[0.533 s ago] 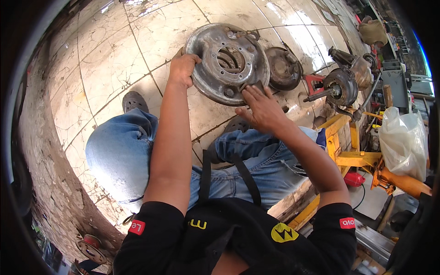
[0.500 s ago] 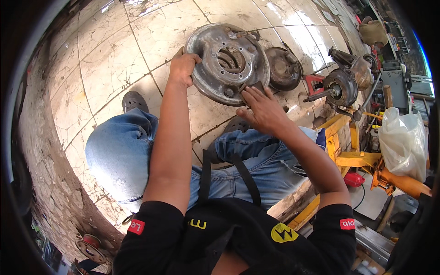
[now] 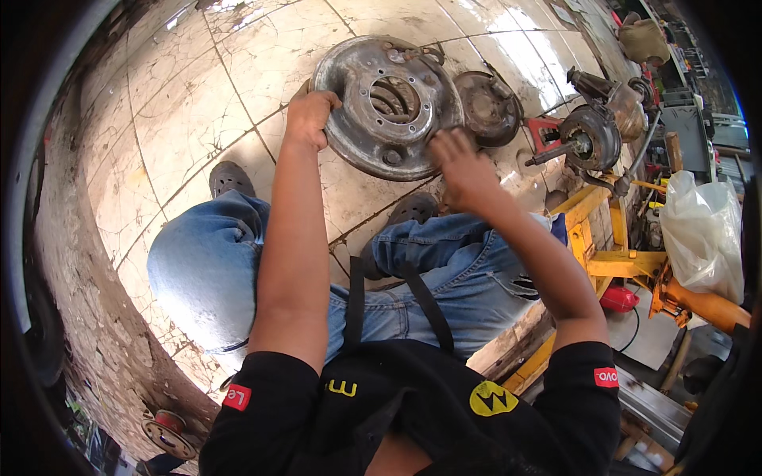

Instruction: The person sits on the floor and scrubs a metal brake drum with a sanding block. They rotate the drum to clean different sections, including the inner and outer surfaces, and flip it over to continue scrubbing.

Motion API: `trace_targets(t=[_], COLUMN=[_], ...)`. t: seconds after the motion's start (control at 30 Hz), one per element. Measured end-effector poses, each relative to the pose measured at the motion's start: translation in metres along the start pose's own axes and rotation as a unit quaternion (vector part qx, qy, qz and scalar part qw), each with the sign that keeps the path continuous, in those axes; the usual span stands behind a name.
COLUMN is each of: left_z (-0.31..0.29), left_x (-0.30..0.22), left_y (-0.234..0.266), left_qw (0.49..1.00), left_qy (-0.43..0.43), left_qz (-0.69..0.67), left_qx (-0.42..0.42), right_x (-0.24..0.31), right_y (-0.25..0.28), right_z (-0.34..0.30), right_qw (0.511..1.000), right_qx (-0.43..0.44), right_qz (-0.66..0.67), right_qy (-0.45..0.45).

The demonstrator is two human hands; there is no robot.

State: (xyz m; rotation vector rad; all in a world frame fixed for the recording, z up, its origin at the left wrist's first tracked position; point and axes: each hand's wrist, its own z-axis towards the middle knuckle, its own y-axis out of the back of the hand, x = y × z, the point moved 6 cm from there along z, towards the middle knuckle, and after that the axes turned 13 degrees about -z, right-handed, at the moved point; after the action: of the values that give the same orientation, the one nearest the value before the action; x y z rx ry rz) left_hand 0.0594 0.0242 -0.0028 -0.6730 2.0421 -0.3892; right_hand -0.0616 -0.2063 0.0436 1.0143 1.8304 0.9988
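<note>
A grey metal brake backing plate (image 3: 361, 119), round with a large centre hole ringed by small bolt holes, is held tilted above the tiled floor. My left hand (image 3: 308, 119) grips its left edge, with the thumb over the near face and the fingers behind. At the lower right of the plate, my right hand (image 3: 464, 166) is smeared by motion. Its fingertips are at the plate's rim, over a dark flat piece like sandpaper that is mostly hidden. Through the centre hole, curved metal parts show behind the plate.
A second, darker backing plate (image 3: 486, 111) lies on the floor just right. Beyond it stand a hub and axle assembly (image 3: 591, 141) by a red stand (image 3: 543, 133), a yellow metal frame (image 3: 627, 262) and a clear plastic bag (image 3: 700, 230). A worn wall (image 3: 95, 317) curves along the left.
My right hand has shifted slightly right and up along the plate's lower right edge and is now blurred. The plate and my left hand have moved slightly left.
</note>
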Motion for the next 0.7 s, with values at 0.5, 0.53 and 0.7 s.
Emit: trace_targets(t=[0.5, 0.53, 0.7], left_z=[-0.002, -0.002, 0.000], left_x=[-0.002, -0.001, -0.001], left_y=[-0.002, -0.005, 0.000], left_qw=[1.000, 1.000, 1.000], left_qy=[-0.011, -0.001, -0.019], left_qz=[0.022, 0.010, 0.015], left_qx=[0.006, -0.002, 0.009], right_x=[0.001, -0.005, 0.041], right_y=[0.020, 0.009, 0.014], right_z=[-0.007, -0.009, -0.018], right_qw=[0.998, 0.999, 0.998], right_qx=[-0.041, -0.037, -0.033], right_qz=[0.037, 0.002, 0.040], right_qy=[0.010, -0.006, 0.040])
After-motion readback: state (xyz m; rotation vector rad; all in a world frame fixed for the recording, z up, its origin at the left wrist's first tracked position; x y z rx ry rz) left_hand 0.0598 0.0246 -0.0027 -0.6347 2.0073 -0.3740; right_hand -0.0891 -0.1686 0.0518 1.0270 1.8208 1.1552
